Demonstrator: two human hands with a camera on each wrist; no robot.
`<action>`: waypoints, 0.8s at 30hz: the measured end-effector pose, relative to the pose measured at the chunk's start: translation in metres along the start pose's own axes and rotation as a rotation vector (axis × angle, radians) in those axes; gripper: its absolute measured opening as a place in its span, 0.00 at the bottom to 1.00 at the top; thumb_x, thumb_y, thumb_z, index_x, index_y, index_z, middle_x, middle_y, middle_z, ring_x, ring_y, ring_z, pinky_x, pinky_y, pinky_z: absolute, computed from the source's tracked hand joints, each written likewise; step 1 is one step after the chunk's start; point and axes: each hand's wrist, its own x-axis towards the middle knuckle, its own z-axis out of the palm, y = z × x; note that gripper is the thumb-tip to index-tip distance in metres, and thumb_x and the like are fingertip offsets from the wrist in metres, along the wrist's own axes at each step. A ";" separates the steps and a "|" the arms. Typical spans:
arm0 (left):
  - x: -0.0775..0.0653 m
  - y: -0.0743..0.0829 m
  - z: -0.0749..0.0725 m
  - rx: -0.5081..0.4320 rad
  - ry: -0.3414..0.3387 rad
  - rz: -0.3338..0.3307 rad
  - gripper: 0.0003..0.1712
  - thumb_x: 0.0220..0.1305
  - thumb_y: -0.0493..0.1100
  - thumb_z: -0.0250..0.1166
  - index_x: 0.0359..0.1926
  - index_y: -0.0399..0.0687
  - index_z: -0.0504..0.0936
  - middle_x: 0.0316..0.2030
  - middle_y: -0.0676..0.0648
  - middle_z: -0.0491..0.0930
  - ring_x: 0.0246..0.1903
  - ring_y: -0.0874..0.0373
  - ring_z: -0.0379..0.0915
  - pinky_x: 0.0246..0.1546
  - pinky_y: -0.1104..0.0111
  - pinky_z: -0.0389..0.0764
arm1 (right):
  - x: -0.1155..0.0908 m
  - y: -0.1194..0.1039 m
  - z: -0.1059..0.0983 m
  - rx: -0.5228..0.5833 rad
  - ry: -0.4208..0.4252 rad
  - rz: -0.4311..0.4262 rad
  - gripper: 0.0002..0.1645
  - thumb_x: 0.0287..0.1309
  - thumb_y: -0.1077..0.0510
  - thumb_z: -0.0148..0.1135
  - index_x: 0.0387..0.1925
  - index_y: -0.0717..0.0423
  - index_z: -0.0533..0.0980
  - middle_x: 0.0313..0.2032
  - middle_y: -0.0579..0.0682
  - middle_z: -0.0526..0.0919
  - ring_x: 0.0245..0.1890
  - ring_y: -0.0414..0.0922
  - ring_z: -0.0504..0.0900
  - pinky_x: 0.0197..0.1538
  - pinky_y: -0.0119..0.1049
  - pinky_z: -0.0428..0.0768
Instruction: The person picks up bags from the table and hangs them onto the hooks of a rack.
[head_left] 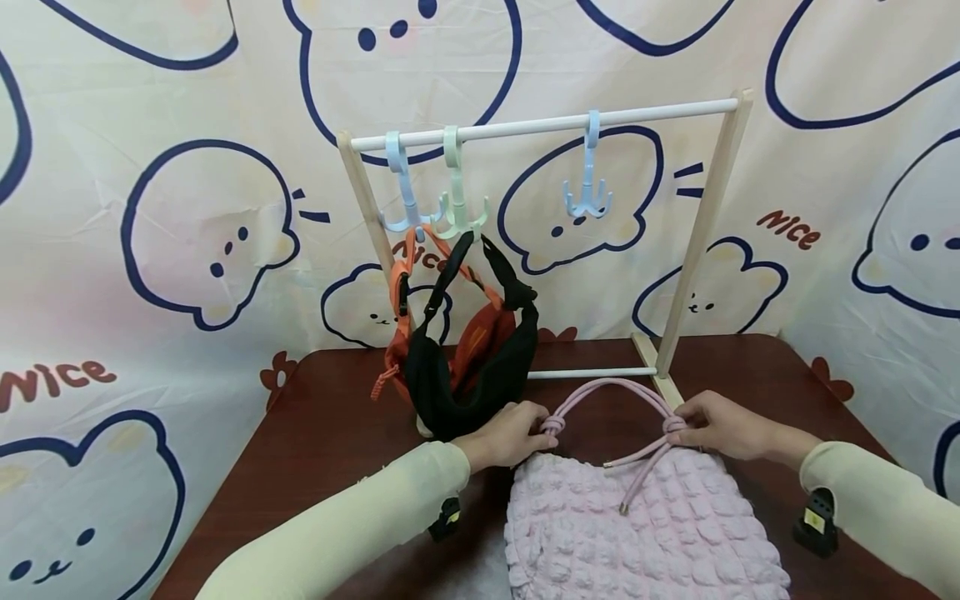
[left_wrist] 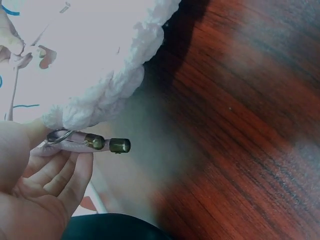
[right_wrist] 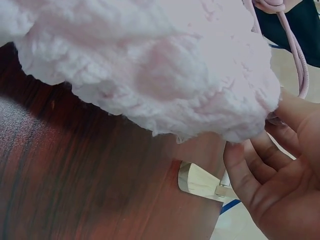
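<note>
A pale pink, puffy quilted handbag (head_left: 637, 517) hangs between both hands over the front of the table. Its pink cord handle (head_left: 611, 383) arches up, knotted at each end, and loose cord ends droop over the front. My left hand (head_left: 510, 435) pinches the handle's left knot; in the left wrist view, metal-tipped cord ends (left_wrist: 95, 141) stick out past the fingers. At the right knot, my right hand (head_left: 723, 425) grips the bag's top corner. The right wrist view shows its fingers partly behind the puffy fabric (right_wrist: 175, 75), so the fingertips are hidden.
Behind the handbag stands a wooden rack with a white top rail (head_left: 525, 127). A black bag (head_left: 472, 392) and an orange bag (head_left: 401, 333) hang at its left, below a blue hook (head_left: 405, 187) and a green hook (head_left: 455, 187). Another blue hook (head_left: 588, 179) hangs farther right.
</note>
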 end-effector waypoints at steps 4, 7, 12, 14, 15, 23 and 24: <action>0.000 0.001 -0.001 0.027 0.010 -0.003 0.08 0.71 0.45 0.65 0.44 0.46 0.81 0.27 0.55 0.75 0.24 0.66 0.69 0.28 0.75 0.71 | 0.001 -0.002 -0.002 0.014 0.010 -0.010 0.06 0.67 0.60 0.63 0.38 0.59 0.84 0.23 0.37 0.73 0.23 0.31 0.74 0.25 0.29 0.74; 0.000 0.002 -0.002 0.036 0.019 -0.008 0.08 0.72 0.45 0.63 0.45 0.45 0.80 0.29 0.54 0.75 0.26 0.65 0.69 0.30 0.75 0.71 | 0.002 -0.002 -0.003 0.016 0.019 -0.018 0.06 0.67 0.61 0.63 0.38 0.58 0.84 0.23 0.37 0.74 0.23 0.30 0.73 0.25 0.29 0.73; 0.000 0.002 -0.003 0.026 0.026 -0.019 0.08 0.73 0.45 0.62 0.45 0.46 0.79 0.32 0.53 0.77 0.28 0.64 0.71 0.31 0.74 0.72 | 0.004 -0.003 -0.003 0.025 0.021 -0.023 0.05 0.67 0.61 0.63 0.39 0.57 0.84 0.23 0.40 0.75 0.22 0.32 0.74 0.25 0.29 0.74; 0.000 0.002 -0.003 0.025 0.030 -0.019 0.08 0.73 0.45 0.62 0.45 0.46 0.80 0.32 0.52 0.78 0.28 0.64 0.71 0.32 0.74 0.72 | 0.004 -0.003 -0.003 0.029 0.019 -0.020 0.05 0.67 0.61 0.63 0.39 0.57 0.84 0.23 0.43 0.76 0.22 0.33 0.75 0.25 0.29 0.74; 0.000 0.002 -0.003 0.024 0.033 -0.019 0.08 0.73 0.45 0.62 0.46 0.46 0.80 0.33 0.52 0.78 0.28 0.64 0.71 0.33 0.74 0.72 | 0.004 -0.003 -0.003 0.028 0.018 -0.016 0.06 0.67 0.61 0.63 0.40 0.57 0.84 0.23 0.44 0.76 0.22 0.34 0.75 0.25 0.29 0.74; 0.000 0.003 -0.006 0.000 0.052 -0.007 0.07 0.73 0.43 0.62 0.45 0.45 0.79 0.31 0.52 0.78 0.27 0.65 0.71 0.30 0.74 0.73 | 0.005 -0.010 -0.006 0.037 0.021 0.005 0.07 0.68 0.60 0.62 0.40 0.58 0.84 0.20 0.55 0.73 0.21 0.38 0.75 0.25 0.30 0.74; 0.000 0.003 -0.006 -0.001 0.054 -0.006 0.07 0.73 0.43 0.62 0.45 0.45 0.79 0.31 0.52 0.78 0.27 0.65 0.70 0.30 0.74 0.73 | 0.005 -0.011 -0.006 0.037 0.022 0.004 0.06 0.68 0.61 0.63 0.40 0.58 0.84 0.20 0.56 0.73 0.21 0.38 0.75 0.25 0.30 0.74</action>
